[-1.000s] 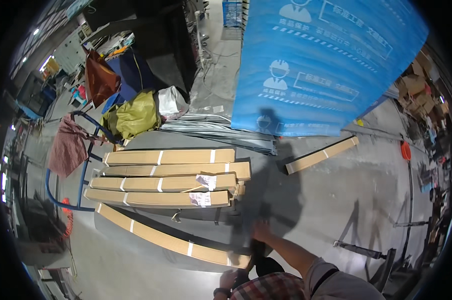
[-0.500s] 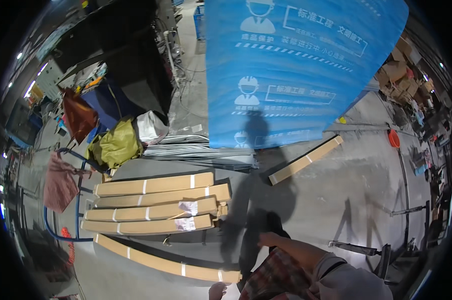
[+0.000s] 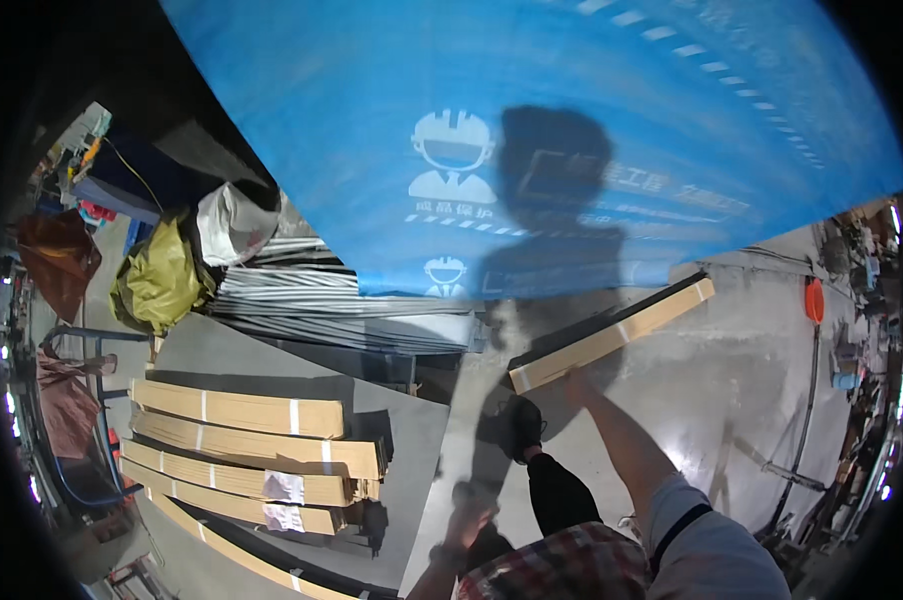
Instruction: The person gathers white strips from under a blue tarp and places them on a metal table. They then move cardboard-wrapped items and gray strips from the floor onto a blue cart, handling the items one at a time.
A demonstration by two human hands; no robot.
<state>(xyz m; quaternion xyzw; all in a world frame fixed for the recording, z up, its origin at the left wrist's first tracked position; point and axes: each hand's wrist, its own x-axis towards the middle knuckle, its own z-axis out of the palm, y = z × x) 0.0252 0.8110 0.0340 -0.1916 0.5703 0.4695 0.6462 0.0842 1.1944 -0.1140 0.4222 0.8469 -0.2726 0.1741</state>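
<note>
A long, narrow cardboard carton [image 3: 627, 330] with a white strap lies slantwise on the floor ahead of me. My right hand [image 3: 576, 386] is at its near long edge; the fingers are hard to make out there, so I cannot tell whether they grip it. Low in the picture, my left hand [image 3: 470, 522] hangs in shadow beside my knee, its fingers partly apart and nothing visible in it. Several similar strapped cartons [image 3: 252, 455] lie side by side on a dark flat platform to the left. One more carton [image 3: 242, 555] rests along their near side.
A big blue printed sheet [image 3: 352, 180] fills the far side. Bundled grey metal strips [image 3: 302, 300] lie by a yellow-green sack [image 3: 157, 280] and a white sack [image 3: 234, 222]. The platform has a blue tubular handle [image 3: 97, 375]. A red-orange scoop-like object [image 3: 814, 300] stands at right.
I have moved forward and turned right, bending lower. My right hand has reached out to the lone carton's near edge. My left hand has come away from the carton nearest me.
</note>
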